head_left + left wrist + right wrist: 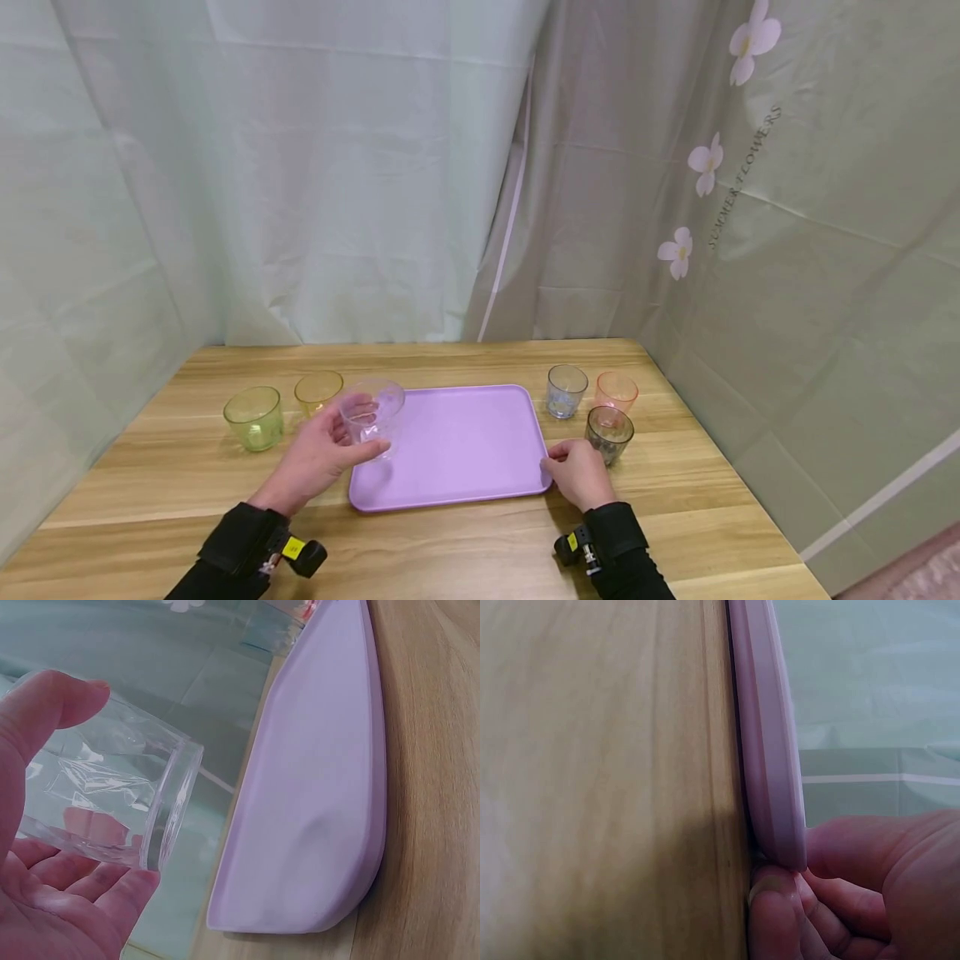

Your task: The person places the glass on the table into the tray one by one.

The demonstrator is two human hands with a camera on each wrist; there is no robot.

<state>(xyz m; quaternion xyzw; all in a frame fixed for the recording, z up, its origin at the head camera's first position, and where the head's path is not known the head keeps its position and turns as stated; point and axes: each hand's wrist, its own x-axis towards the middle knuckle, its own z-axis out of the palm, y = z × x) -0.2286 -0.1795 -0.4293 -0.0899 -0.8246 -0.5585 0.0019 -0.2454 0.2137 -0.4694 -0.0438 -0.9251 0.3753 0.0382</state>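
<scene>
My left hand [318,458] grips a clear faceted glass [372,408] around its side, thumb on one side and fingers on the other. The glass is above the left part of a purple tray [465,442]; in the left wrist view its thick base [176,806] points toward the tray. At the tray's near right corner, my right hand [579,473] pinches the rim. The right wrist view shows the thumb on top of the tray edge [776,750] and curled fingers [774,919] below it, close over the table.
Left of the tray stand a green glass [255,419] and a yellow glass [318,390], the latter partly behind my left hand. On the right are a bluish glass [566,392], an orange-pink glass [617,390] and a dark grey glass [609,433]. Curtains [360,183] surround the wooden table [420,558].
</scene>
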